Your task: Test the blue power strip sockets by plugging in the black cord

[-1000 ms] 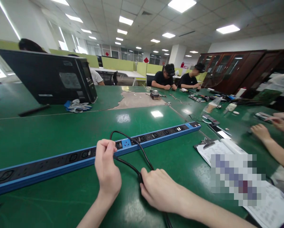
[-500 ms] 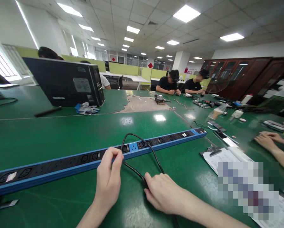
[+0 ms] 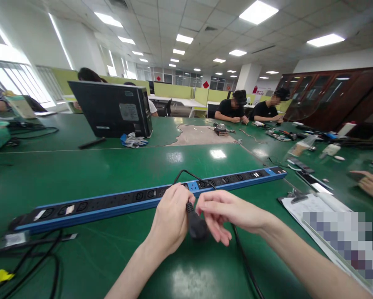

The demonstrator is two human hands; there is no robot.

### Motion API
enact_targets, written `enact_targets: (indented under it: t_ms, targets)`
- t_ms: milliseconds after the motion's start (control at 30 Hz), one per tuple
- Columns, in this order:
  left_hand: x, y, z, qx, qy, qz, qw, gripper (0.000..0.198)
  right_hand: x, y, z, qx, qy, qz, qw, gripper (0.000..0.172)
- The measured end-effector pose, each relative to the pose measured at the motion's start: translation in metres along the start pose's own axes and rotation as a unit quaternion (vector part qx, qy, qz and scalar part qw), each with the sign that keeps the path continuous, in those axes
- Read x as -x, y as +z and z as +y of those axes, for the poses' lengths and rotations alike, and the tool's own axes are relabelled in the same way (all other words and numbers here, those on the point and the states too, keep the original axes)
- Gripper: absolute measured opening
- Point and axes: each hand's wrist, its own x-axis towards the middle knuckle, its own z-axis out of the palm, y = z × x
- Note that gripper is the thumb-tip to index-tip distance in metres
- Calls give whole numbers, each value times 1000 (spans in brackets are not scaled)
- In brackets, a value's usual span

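My left hand [image 3: 171, 218] is closed round the black power cord just behind its plug. The dark plug [image 3: 198, 226] points down toward me, somewhat blurred. Close beside it on the right, my right hand [image 3: 225, 209] has its fingers loosely bent and apart, with part of the palm showing. The black cord [image 3: 246, 259] loops over the power strip beyond my hands, passes behind the right hand and runs down to the bottom edge. Behind both hands the long blue and black power strip [image 3: 117, 203] lies slantwise on the green table.
A computer case [image 3: 111, 110] stands at the back left, with gloves [image 3: 134, 140] beside it. A clipboard with papers [image 3: 294, 207] lies at the right, near another person's hand [image 3: 371, 185]. Black cables [image 3: 57, 265] lie at lower left. Two people sit across the table.
The view has turned left. My left hand has taken hold of the cord behind the plug. My right hand has loosened its grip there and its fingers have come apart.
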Motion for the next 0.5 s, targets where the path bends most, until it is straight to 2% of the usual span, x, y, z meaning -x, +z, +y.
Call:
enact_targets:
  t_ms: [100,133,233,333,400,500]
  targets:
    - [24,-25,-9,157,-87,22,983,23,-10,26,-37,148,-115,86,978,33]
    - [33,-34,-12,206,-116,29,971,23,-15,35,-51,208,-148,85,963,35]
    - [57,-61,-21,319,-194,22,927,25,-40,60,-91,324,-207,-24,923,39]
    - [71,-87,-26,430,-201,-2,880,19,-84,78,-119,316,-241,-141,907,36]
    - [75,-103,-25,545,-170,-20,821,22,-120,86,-130,265,-248,-231,903,40]
    - [79,-124,-22,712,-136,-44,687,38,-171,96,-132,153,-219,-355,896,53]
